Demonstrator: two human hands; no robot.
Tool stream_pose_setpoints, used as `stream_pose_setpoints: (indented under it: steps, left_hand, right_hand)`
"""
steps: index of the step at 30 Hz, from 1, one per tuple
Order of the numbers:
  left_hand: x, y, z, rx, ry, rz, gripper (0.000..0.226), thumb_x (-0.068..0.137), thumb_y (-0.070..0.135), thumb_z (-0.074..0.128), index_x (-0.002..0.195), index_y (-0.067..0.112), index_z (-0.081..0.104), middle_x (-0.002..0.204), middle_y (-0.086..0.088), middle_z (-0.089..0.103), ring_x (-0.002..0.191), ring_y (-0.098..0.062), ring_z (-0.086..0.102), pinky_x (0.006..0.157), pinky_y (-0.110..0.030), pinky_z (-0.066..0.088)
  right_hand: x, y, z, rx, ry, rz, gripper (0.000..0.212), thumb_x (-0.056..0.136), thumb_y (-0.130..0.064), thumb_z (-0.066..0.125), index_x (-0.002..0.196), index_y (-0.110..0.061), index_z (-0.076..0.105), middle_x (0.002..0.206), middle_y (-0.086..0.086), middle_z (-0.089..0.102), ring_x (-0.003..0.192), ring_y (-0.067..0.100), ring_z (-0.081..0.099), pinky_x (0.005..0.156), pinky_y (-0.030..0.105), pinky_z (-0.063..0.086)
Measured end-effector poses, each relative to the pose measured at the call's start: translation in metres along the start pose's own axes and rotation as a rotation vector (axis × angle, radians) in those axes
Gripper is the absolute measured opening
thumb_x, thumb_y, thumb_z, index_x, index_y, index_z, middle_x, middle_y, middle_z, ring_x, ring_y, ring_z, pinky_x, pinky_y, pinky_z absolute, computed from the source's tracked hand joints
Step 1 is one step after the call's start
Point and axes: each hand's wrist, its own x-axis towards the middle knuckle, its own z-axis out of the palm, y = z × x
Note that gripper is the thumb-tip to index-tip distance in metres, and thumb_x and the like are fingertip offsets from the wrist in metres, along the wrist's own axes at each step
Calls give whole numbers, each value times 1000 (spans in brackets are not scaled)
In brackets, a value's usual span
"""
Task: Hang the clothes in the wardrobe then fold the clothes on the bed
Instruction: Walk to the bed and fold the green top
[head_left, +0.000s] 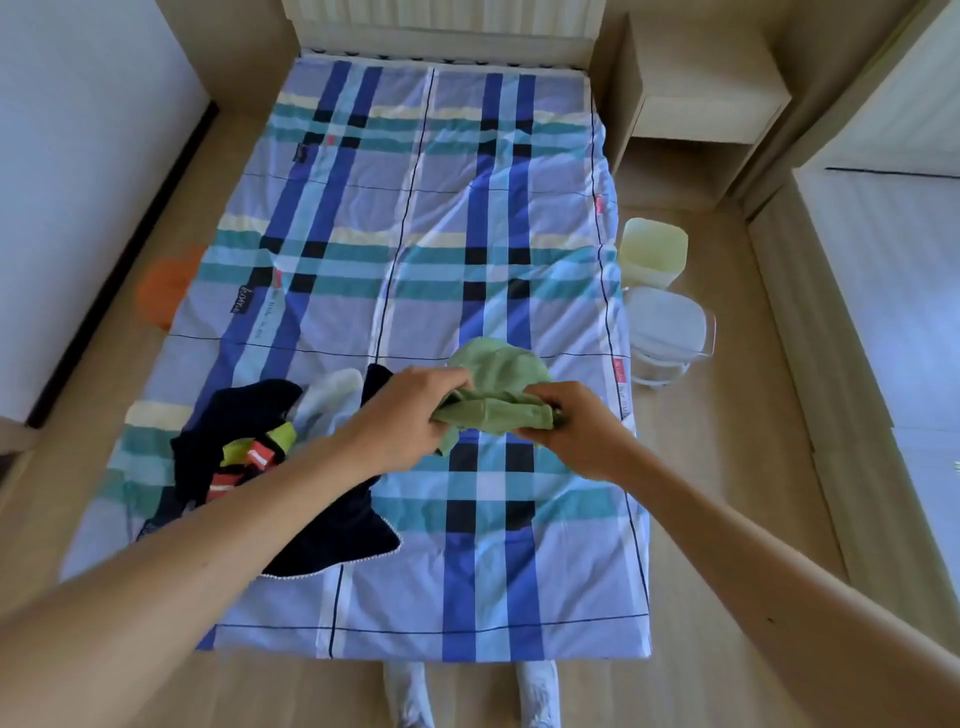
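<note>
Over plaid bed (363, 208), gripping bunched green garment (498, 374), long axis L-R, w/ left hand (410, 415) & right hand (576, 431), fingers curled.

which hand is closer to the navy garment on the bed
Left. The left hand overlaps the navy garment; the right hand is apart, rightward. Both grip the green cloth.

**Setting: bedroom in a home**

Bed (415, 218) with a plaid blue-and-teal cover fills the middle. Ribbed pale headboard (441, 18) at the far end. Light wood bedside cabinet (701, 88) just beside the head, on the right. Wood-look floor (727, 493) all round. Pale yellow bin (652, 252) and white lidded bin (667, 327) stand near the bed's right edge. Tall pale cupboard fronts (883, 270) along the right side. Loose dark clothes (332, 535) heaped on the cover.
</note>
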Motion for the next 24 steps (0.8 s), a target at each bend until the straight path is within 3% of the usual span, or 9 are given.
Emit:
stream_pose_setpoints:
  steps: [7,9,11,13,14,16,19,22,24]
  left_hand:
    - [-75,-68,157,-130,-318,-113,17,78,2,53,82,19,55,78,5,60,73,-16,55,64,-38,44]
    - [-95,-81,194,-157,-402,-164,18,80,3,56,84,20,59,78,8,61,71,-8,52,65,-32,42]
    - [-102,-92,219,-201,-480,-207,22,82,0,60,85,22,59,72,16,57,68,0,50,61,-20,38]
    - [-93,-105,231,-236,-502,-227,20,83,0,64,89,19,63,71,18,56,68,4,51,60,-14,36]
    - [-81,-115,237,-242,-496,-229,18,84,1,66,92,18,65,74,16,59,70,4,54,62,-15,38]
    - [-48,-137,246,-252,-450,-242,14,85,6,71,92,16,66,81,10,65,74,-3,59,67,-24,44]
    - [12,-177,261,-243,-256,-301,17,85,10,73,100,15,67,91,3,68,86,-20,64,73,-32,45]
    - [58,-214,287,-206,-18,-388,49,88,19,70,134,15,51,123,-6,61,117,-27,56,93,-32,42]
    - [66,-229,314,-185,5,-479,73,89,27,69,150,16,31,146,-10,45,135,-28,42,109,-42,37]
  right_hand:
    - [-66,124,124,46,-254,228,15,84,-13,75,83,-4,63,69,-2,51,64,3,40,60,27,35]
    - [-78,155,152,44,-356,276,12,84,-12,74,79,-9,63,66,-8,50,62,3,40,61,27,36]
    - [-78,178,168,21,-441,314,24,84,-11,73,71,-25,58,60,-16,51,57,3,43,59,21,37]
    - [-67,192,172,11,-473,350,20,84,-12,73,73,-23,60,62,-15,55,56,3,44,57,21,38]
    - [-55,201,174,-10,-465,356,11,84,-13,74,79,-15,64,65,-10,57,58,5,45,57,24,39]
    - [-23,217,171,-43,-364,372,14,83,-13,77,89,-7,66,66,-1,56,57,9,45,54,25,38]
    - [38,242,162,-56,-123,369,19,82,-12,79,93,-14,63,69,-4,53,58,10,46,55,25,36]
    - [88,276,165,-8,114,404,58,83,-13,77,135,-17,51,107,2,62,91,17,57,71,22,41]
    - [98,302,181,-37,155,435,82,82,-16,78,150,-18,33,135,6,53,122,21,51,93,25,40]
